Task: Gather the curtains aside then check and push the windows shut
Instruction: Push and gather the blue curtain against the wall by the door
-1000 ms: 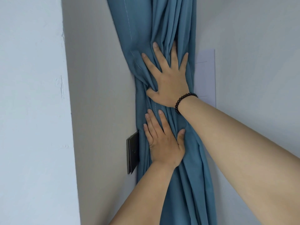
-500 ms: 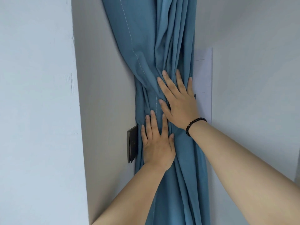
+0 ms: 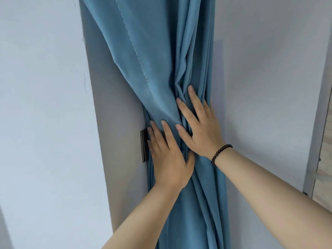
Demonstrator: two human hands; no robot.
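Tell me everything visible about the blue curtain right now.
The blue curtain is a matte woven-looking fabric with a pale stitched seam, bunched into vertical folds in the wall corner. It narrows at a waist where both hands press flat: the left hand lower, beside a dark wall plate, the right hand just above, wearing a bead bracelet. Below, it hangs loose.

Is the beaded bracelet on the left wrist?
No, the dark beaded bracelet sits on the wrist of the right hand, while the left hand pressing the blue curtain has a bare wrist.

pale walls (image 3: 45, 123), dark wall plate (image 3: 143, 146)
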